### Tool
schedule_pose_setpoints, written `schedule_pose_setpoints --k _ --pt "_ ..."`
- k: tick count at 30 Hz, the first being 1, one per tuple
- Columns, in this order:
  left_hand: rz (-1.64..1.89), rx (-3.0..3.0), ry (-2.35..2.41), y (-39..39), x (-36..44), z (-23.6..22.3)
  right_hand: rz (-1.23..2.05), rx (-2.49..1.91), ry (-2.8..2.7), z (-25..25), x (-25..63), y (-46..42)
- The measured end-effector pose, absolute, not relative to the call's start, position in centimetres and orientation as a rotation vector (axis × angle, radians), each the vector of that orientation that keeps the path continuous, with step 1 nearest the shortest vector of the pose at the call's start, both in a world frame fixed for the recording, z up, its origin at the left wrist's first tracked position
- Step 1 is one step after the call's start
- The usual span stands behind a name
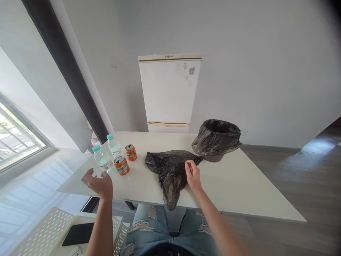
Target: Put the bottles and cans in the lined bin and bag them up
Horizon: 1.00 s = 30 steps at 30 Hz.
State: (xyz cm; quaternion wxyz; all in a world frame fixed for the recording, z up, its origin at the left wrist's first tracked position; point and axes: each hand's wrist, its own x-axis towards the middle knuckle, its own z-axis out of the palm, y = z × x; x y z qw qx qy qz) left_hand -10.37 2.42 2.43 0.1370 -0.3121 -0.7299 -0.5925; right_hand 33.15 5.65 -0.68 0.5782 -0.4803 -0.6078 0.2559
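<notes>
A loose black trash bag (170,170) lies flat on the white table (239,185), its lower end hanging over the near edge. My right hand (193,176) rests on the bag's right side, fingers curled in a pinch on the plastic. My left hand (97,184) hovers open above the table's left front edge, fingers spread, holding nothing. Just beyond it stand two clear water bottles with teal caps (102,158) (114,145) and two orange drink cans (122,165) (131,152). A small bin lined with a black bag (217,140) stands at the back right.
A white fridge (169,92) stands against the wall behind the table. A white perforated rack (45,233) with a black phone (78,234) on it sits low at the left, beside my knees in ripped jeans. A window is at the far left.
</notes>
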Motion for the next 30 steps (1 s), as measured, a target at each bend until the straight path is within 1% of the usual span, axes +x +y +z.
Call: schedule_pose_setpoints --k 2,5,7,9,11,13,16,19,24,27,30 --pt "-1.721 -0.924 -1.962 1.7 -7.9 3.2 0.456 -1.197 -1.411 -0.8 33.4 5.8" --pt "-1.710 -1.108 -1.858 1.0 -3.6 5.0 0.282 -1.236 -1.461 -1.0 33.5 6.0" --pt "-1.743 -1.315 -1.784 0.7 -0.3 5.8 0.202 -1.241 -1.519 -1.2 33.5 6.2" --pt "-1.729 -1.671 -1.731 0.4 3.1 6.0 0.152 -1.258 -1.562 -1.5 33.5 6.5" --pt "-1.628 -2.054 -1.799 -0.1 6.5 5.2 0.132 -1.292 -1.588 -1.9 33.5 6.8" --pt "-1.477 -2.235 -1.964 -0.6 9.4 3.7 0.127 -1.321 -1.632 -2.2 33.5 7.1" --pt "-1.277 -2.438 -2.087 -1.4 12.2 1.5 0.159 -1.309 -1.724 -2.3 33.4 7.2" --pt "-1.288 -2.533 -2.063 -1.7 12.7 1.0 0.173 -1.277 -1.753 -2.0 33.2 6.8" --pt "-1.519 -2.350 -1.898 -1.5 10.3 3.2 0.077 -1.267 -1.709 -1.6 33.2 6.2" --pt "-1.499 -2.195 -1.864 -1.5 8.2 4.7 -0.027 -1.257 -1.706 -0.6 33.6 5.5" --pt "-1.425 -2.064 -1.843 -2.0 6.2 5.9 -0.087 -1.195 -1.819 1.4 34.7 3.9"
